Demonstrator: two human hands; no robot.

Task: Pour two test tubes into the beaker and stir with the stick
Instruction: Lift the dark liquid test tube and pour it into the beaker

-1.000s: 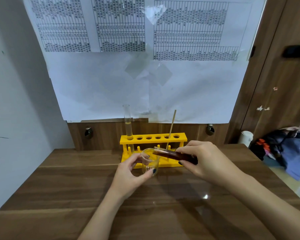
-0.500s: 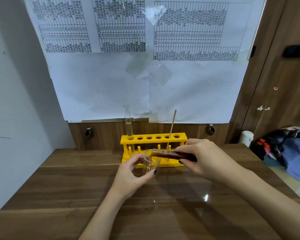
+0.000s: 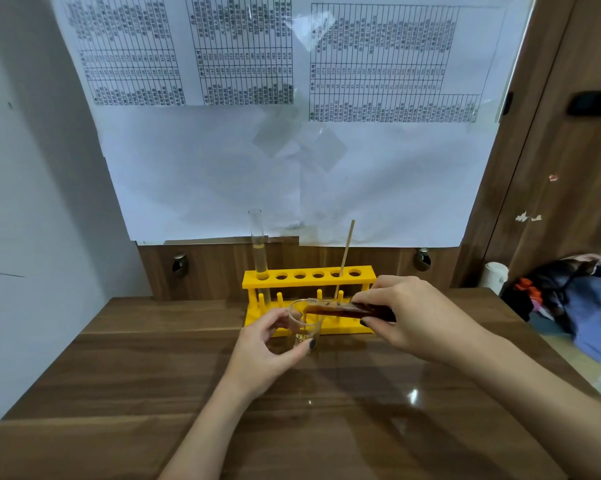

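My left hand [image 3: 267, 348] grips a small clear beaker [image 3: 304, 325] that stands on the wooden table in front of the yellow rack [image 3: 309, 278]. My right hand [image 3: 420, 317] holds a test tube of dark brown liquid [image 3: 330, 309] almost level, its mouth over the beaker's rim, and brown liquid runs down into the beaker. A second test tube [image 3: 259, 251] with pale yellowish liquid stands upright in the rack's leftmost hole. A thin wooden stick [image 3: 345, 252] leans in a hole toward the rack's right end.
The rack stands against a wooden back panel under large printed paper sheets [image 3: 292, 126]. The wooden table [image 3: 153, 393] stretches toward me. At the right, off the table, lie a white cup [image 3: 496, 277] and a pile of clothes [image 3: 583, 299].
My right hand has tipped the dark tube flatter and moved its mouth left over the beaker's rim. Brown liquid now runs into the beaker. My left hand stays on the beaker.
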